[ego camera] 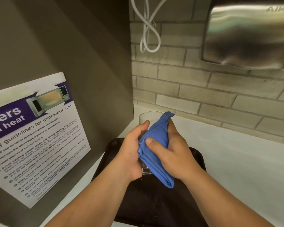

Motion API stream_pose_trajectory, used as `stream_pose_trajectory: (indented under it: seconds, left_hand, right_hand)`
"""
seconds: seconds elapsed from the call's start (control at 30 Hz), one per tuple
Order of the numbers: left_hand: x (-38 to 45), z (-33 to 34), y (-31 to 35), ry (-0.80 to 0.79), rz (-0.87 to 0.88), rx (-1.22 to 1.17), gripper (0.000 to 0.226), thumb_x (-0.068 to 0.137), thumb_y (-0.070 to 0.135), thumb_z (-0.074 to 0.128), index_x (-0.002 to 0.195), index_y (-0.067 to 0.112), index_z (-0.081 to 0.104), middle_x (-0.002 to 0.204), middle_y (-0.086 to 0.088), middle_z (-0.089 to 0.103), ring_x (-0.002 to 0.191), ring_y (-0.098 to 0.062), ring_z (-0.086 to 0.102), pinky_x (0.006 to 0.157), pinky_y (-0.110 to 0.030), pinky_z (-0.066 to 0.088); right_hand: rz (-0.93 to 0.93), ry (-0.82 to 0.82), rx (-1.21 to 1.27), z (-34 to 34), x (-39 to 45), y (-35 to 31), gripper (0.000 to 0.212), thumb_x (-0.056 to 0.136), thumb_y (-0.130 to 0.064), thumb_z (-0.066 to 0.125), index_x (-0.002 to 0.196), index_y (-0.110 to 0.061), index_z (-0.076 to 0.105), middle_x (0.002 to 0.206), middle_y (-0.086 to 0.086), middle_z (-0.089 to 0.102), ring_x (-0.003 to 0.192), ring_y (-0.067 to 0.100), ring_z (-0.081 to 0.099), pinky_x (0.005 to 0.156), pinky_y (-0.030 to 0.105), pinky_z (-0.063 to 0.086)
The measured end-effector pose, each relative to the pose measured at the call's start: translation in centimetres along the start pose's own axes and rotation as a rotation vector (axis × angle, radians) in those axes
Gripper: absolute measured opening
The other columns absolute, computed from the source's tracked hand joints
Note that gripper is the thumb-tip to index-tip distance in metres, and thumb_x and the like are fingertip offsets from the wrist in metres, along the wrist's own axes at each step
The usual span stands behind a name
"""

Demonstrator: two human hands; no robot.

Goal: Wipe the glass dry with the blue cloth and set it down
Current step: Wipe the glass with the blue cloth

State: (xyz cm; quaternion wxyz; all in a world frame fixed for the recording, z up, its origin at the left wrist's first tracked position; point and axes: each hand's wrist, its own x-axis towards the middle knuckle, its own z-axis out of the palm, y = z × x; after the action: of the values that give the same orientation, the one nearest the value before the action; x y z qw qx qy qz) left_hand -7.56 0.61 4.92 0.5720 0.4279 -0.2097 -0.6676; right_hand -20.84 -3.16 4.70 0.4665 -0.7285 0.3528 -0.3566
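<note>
A clear drinking glass (147, 117) is held above a dark tray (154, 202), its rim pointing away from me and its thick base near my wrists. My left hand (131, 153) grips the glass from the left side. My right hand (172, 149) presses a folded blue cloth (156, 145) against the right side of the glass, thumb on top of the cloth. The cloth covers most of the glass wall; only the rim and a bit of the base show.
The tray lies on a white counter (236, 161) in a corner. A grey panel with a microwave safety poster (34, 136) stands on the left. Behind is a brick wall (203, 89) with a looped white cable (148, 30) and a steel hand dryer (249, 33) up right.
</note>
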Motion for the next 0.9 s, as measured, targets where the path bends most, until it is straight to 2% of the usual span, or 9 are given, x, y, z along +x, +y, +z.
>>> stream_pose_trajectory:
  seconds: [0.1,0.17,0.3,0.4,0.47,0.6,0.73,0.8,0.9]
  left_hand:
    - [-0.2,0.2,-0.2,0.052,0.087,-0.004,0.075,0.074,0.059,0.078,0.128,0.007,0.077,0.125,-0.021,0.078,0.112,-0.037,0.076,0.093,-0.047,0.063]
    - [-0.3,0.3,0.2,0.064,0.114,-0.067,0.085,0.078,0.06,0.075,0.138,0.0,0.066,0.129,-0.026,0.07,0.116,-0.044,0.069,0.107,-0.058,0.053]
    - [0.3,-0.4,1.5,0.129,0.166,-0.091,0.069,0.064,0.064,0.081,0.101,0.007,0.068,0.092,-0.017,0.069,0.081,-0.033,0.07,0.083,-0.047,0.057]
    - [-0.1,-0.7,0.7,0.075,0.125,-0.006,0.091,0.057,0.064,0.088,0.123,0.001,0.075,0.112,-0.021,0.073,0.104,-0.038,0.072,0.106,-0.053,0.052]
    - [-0.4,-0.6,0.4,0.008,0.099,0.037,0.091,0.062,0.064,0.087,0.131,0.005,0.074,0.133,-0.022,0.073,0.124,-0.039,0.069,0.118,-0.055,0.047]
    - [-0.1,-0.8,1.1,-0.022,0.101,0.032,0.076,0.077,0.063,0.073,0.127,0.006,0.078,0.132,-0.022,0.076,0.122,-0.036,0.073,0.109,-0.05,0.054]
    - [-0.2,-0.4,0.9,0.051,0.108,0.141,0.076,0.071,0.075,0.07,0.116,0.016,0.084,0.121,-0.014,0.082,0.112,-0.029,0.079,0.092,-0.041,0.062]
    - [-0.4,-0.2,0.8,0.05,0.095,0.117,0.079,0.068,0.077,0.073,0.119,0.017,0.083,0.123,-0.014,0.082,0.114,-0.029,0.078,0.094,-0.041,0.061]
    - [-0.5,-0.1,0.9,0.05,0.076,0.015,0.083,0.075,0.077,0.072,0.126,0.012,0.079,0.132,-0.019,0.077,0.123,-0.035,0.073,0.104,-0.048,0.057]
  right_hand:
    - [0.073,0.077,0.214,-0.5,0.8,-0.2,0.019,0.098,-0.036,0.056,0.109,-0.026,0.067,0.089,-0.009,0.077,0.084,0.002,0.074,0.072,0.02,0.054]
    - [0.124,0.037,0.364,-0.9,0.8,0.2,0.021,0.097,-0.035,0.055,0.095,-0.022,0.072,0.078,-0.007,0.079,0.079,0.008,0.075,0.069,0.021,0.055]
    - [0.009,-0.117,0.155,0.7,-1.3,0.6,0.042,0.081,-0.045,0.06,0.119,-0.025,0.061,0.098,-0.017,0.077,0.097,0.005,0.074,0.08,0.017,0.056]
    - [-0.038,-0.03,0.141,1.1,-0.4,0.1,0.043,0.084,-0.052,0.06,0.12,-0.029,0.056,0.099,-0.016,0.075,0.093,0.002,0.074,0.076,0.019,0.057]
    - [0.005,0.039,0.215,0.5,0.8,-0.7,0.05,0.079,-0.062,0.059,0.118,-0.031,0.061,0.098,-0.009,0.076,0.091,0.005,0.074,0.081,0.027,0.057]
    - [0.067,0.055,0.268,0.1,1.7,-1.1,0.052,0.073,-0.067,0.058,0.109,-0.032,0.067,0.1,-0.003,0.078,0.092,0.01,0.075,0.088,0.037,0.058]
    - [-0.017,0.074,0.127,0.8,1.1,-0.8,0.037,0.083,-0.06,0.056,0.111,-0.035,0.057,0.095,-0.019,0.074,0.087,-0.004,0.072,0.071,0.014,0.055]
    - [-0.061,0.073,0.072,1.2,1.0,-0.8,0.026,0.09,-0.053,0.057,0.112,-0.039,0.053,0.099,-0.026,0.07,0.088,-0.005,0.071,0.069,0.009,0.054]
    - [0.021,0.118,0.127,0.7,1.5,-0.9,0.022,0.098,-0.047,0.053,0.099,-0.03,0.066,0.093,-0.006,0.077,0.085,0.007,0.074,0.076,0.025,0.058]
